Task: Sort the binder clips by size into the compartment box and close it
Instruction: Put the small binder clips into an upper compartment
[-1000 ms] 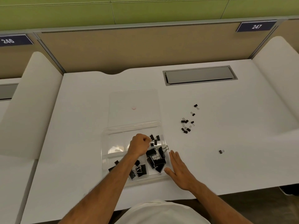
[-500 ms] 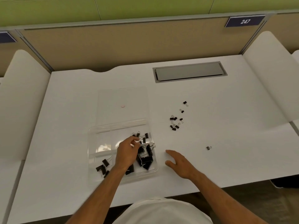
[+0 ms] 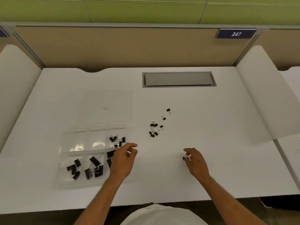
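A clear compartment box (image 3: 63, 161) lies at the table's front left, its lid (image 3: 107, 98) folded open behind it. Black binder clips fill the far right compartment (image 3: 117, 140) and the near left (image 3: 73, 168) and near middle (image 3: 94, 168) ones. Larger clips (image 3: 110, 153) in the near right compartment are partly hidden by my left hand (image 3: 124, 159). That hand hovers over the box's right edge, fingers loosely curled, holding nothing I can see. My right hand (image 3: 195, 161) pinches a small binder clip (image 3: 183, 158) on the table. Several small clips (image 3: 155, 129) lie scattered to the box's right.
A grey cable hatch (image 3: 178, 79) is set into the table at the back. White side dividers (image 3: 266, 98) rise at both ends, with a tan partition behind. The table's front edge runs just below my forearms.
My left hand has lifted out of the box and moved right to its edge. My right hand has slid right and closed its fingers on the lone small clip.
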`<state>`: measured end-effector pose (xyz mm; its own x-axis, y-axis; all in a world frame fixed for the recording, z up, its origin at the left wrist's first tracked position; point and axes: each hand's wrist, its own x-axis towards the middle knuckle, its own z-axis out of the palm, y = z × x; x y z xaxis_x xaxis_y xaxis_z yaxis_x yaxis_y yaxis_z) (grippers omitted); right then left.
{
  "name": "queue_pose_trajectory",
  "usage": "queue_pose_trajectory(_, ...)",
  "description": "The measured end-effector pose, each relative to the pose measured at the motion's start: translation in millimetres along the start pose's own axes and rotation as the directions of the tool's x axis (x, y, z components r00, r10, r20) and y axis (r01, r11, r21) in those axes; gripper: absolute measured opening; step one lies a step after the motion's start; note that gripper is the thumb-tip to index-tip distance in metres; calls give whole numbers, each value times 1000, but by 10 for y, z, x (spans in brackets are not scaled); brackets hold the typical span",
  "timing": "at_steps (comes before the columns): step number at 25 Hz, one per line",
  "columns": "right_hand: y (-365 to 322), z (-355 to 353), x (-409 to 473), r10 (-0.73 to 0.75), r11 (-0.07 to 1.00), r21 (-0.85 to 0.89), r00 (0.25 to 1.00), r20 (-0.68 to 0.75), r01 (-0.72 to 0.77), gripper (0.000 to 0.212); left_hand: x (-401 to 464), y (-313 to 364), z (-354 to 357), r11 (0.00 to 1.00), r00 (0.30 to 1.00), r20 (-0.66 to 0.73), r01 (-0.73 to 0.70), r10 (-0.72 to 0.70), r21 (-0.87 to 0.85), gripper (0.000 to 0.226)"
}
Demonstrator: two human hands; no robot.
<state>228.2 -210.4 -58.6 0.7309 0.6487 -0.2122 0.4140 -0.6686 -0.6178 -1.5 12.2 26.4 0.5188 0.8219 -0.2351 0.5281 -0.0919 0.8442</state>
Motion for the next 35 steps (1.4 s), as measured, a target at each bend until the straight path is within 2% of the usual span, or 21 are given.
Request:
queue_pose_trajectory(4,266,-133,114,-61,978,-181,967,247,107,42,-68,90,188,998,1000,10,7,-8,55,18)
queue_pose_trajectory(5,286,-113,125,-94,969,-198,959,268,150,41,-75,95,225,998,1000,13,1,-2,56,18)
queue_pose_trajectory(9,242,-17,214,-136,956,-225,966,218,186,11,20,160,359,996,997,74,11,-18,87,18)
queue_pose_trajectory(11,268,37,199,-130,963,-209,971,201,172,6,124,209,414,994,995,99,3,-14,109,17)
queue_pose_trajectory(17,301,28,255,-95,984,-127,971,221,125,13,821,199,729,973,993,114,-29,2,230,18)
queue_pose_trajectory(22,113,41,369,-38,999,-29,976,213,45,25,1486,127,964,921,977,208,-117,40,373,27)
queue_pose_trajectory(25,-106,81,547,-59,998,-25,972,227,66,25,1657,74,1073,847,951,302,-214,67,486,30)
queue_pose_trajectory(28,-332,125,786,-90,996,2,967,238,93,25,1731,30,1112,806,936,337,-277,102,524,23)
queue_pose_trajectory(35,-679,305,1142,-144,988,-17,950,277,154,27,1721,-91,1034,805,952,291,-244,94,541,19)
